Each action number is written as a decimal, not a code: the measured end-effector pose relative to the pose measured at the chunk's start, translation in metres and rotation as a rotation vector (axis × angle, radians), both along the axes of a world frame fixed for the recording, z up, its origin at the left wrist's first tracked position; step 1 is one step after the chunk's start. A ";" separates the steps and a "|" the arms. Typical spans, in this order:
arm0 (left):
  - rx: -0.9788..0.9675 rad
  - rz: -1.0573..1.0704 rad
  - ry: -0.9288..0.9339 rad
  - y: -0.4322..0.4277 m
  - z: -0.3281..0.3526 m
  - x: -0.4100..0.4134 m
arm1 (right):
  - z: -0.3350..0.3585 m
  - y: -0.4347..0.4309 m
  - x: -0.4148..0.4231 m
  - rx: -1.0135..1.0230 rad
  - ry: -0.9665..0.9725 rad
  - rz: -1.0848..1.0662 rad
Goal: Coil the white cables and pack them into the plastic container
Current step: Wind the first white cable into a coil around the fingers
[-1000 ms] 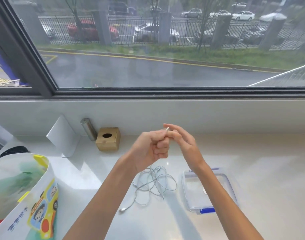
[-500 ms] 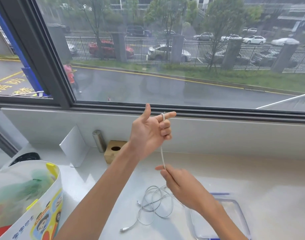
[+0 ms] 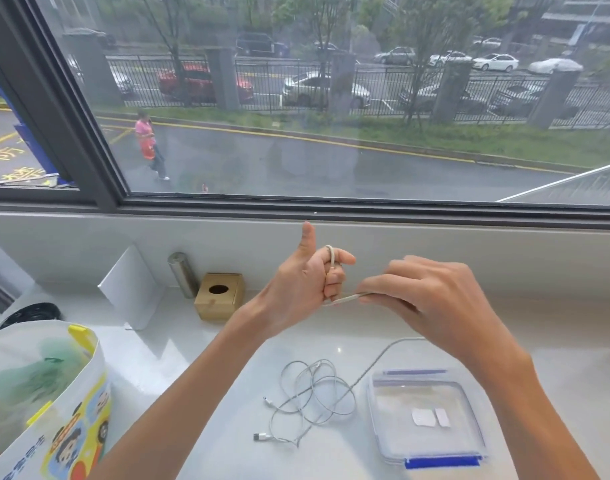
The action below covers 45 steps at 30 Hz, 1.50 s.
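Observation:
A white cable (image 3: pixel 345 299) runs between my two hands above the white sill. My left hand (image 3: pixel 305 282) is raised with its thumb up, and the cable's end is looped over its index finger. My right hand (image 3: pixel 431 303) pinches the cable just to the right of the left hand. From there the cable drops in an arc to a loose tangle of white cables (image 3: pixel 314 396) lying on the sill, with two plugs showing at its left. A clear plastic container (image 3: pixel 376 410) with blue clips sits right of the tangle, two small white pieces inside.
A small wooden box with a round hole (image 3: pixel 220 296) and a metal cylinder (image 3: pixel 182 273) stand against the back wall. A folded white card (image 3: pixel 130 289) leans left of them. A printed plastic bag (image 3: pixel 44 393) fills the lower left. The window spans the back.
My right hand has risen from low near the tangle to the level of my left hand, bringing the cable sideways under the left fingers. The view has dropped slightly.

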<state>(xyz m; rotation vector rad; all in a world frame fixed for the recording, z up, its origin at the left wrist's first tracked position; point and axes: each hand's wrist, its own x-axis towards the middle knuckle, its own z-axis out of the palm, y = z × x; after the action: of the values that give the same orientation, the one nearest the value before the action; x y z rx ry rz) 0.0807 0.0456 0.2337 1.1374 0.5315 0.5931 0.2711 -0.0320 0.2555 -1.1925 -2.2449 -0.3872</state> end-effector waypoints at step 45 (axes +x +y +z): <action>-0.339 -0.116 -0.200 -0.002 0.004 0.013 | 0.004 0.023 0.002 0.050 0.112 0.114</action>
<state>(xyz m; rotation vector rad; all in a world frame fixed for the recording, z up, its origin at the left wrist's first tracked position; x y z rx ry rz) 0.0941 0.0435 0.2380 0.7728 0.3736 0.4878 0.2735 -0.0090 0.2597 -1.0297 -2.1813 -0.3219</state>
